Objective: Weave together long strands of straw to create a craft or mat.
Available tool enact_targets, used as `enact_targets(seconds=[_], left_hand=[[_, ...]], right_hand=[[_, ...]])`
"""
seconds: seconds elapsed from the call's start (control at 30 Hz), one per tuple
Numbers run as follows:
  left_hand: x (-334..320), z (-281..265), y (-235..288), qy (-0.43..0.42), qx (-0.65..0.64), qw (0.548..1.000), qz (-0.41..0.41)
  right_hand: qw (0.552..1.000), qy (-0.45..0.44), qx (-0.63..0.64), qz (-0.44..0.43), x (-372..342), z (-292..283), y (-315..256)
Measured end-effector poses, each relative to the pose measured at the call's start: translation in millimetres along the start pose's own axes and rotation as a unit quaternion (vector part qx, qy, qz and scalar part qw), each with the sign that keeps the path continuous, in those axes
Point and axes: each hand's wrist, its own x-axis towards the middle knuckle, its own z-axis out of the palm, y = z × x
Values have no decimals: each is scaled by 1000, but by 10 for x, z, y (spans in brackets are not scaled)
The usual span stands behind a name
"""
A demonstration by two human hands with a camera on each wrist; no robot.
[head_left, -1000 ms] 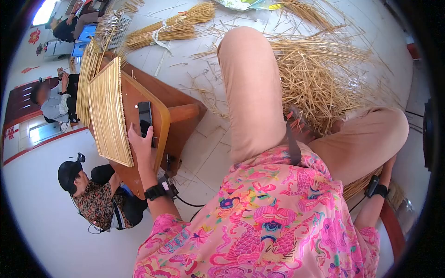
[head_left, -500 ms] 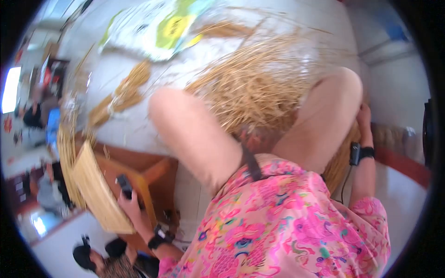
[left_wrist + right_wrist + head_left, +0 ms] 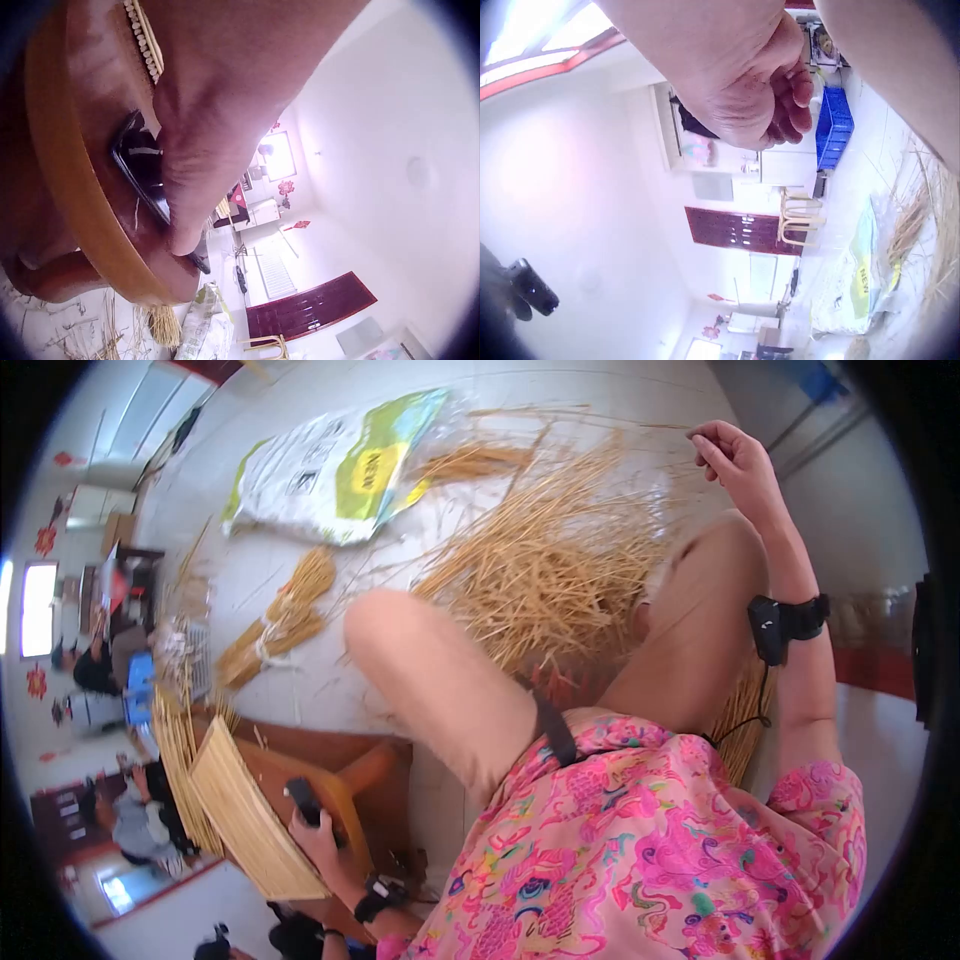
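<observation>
On the brown wooden table, my left hand (image 3: 318, 844) grips the lower end of a black phone (image 3: 301, 798), thumb along one side. The left wrist view shows the phone (image 3: 142, 161) lying close on the tabletop, its far side hidden by the hand. Next to it is a flat panel of straw stalks lined up side by side (image 3: 245, 810). My right hand (image 3: 738, 468) is raised beyond the right knee, fingers curled. From the right wrist view, these curled fingers (image 3: 799, 112) hold nothing visible.
Loose straw (image 3: 545, 595) is heaped on the floor before my legs. A tied straw bundle (image 3: 280, 622) and a white-green sack (image 3: 330, 470) lie further off. The table (image 3: 300, 745) stands at left, long stalks (image 3: 180, 770) along its far edge. People are at the left.
My right hand has come up from low beside the right leg to beyond the knee. The head view has swung right and now shows the sack. The left hand stays at the phone.
</observation>
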Motion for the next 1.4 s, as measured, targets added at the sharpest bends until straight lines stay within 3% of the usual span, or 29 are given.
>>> enact_targets(seconds=[0.03, 0.1, 0.17, 0.3, 0.5, 0.63, 1.03, 1.23, 1.4], left_hand=[[16, -13, -88, -18, -75, 997, 7], [-59, -199, 197, -64, 26, 998, 10], [-21, -53, -438, -77, 18, 997, 15], [-123, -124, -103, -37, 32, 998, -41], [-131, -120, -90, 80, 132, 987, 41], [-120, -122, -55, 91, 161, 982, 37], [-128, -106, -141, 71, 158, 985, 18], [-115, -80, -361, -31, 69, 996, -43], [-157, -100, -470, -57, -3, 997, -48]], right_hand=[[999, -18, -27, -7, 7, 122, -38], [994, -63, -81, -31, -15, 319, -30], [991, -116, -74, -1, 21, 394, 142], [982, -169, -85, 8, 84, 417, 182], [978, -179, -110, 14, 83, 441, 216], [976, -180, -119, 19, 73, 440, 180], [974, -202, -102, 17, 25, 388, 210], [978, -186, -100, -9, -54, 406, 185], [976, -176, -124, -28, -49, 391, 92]])
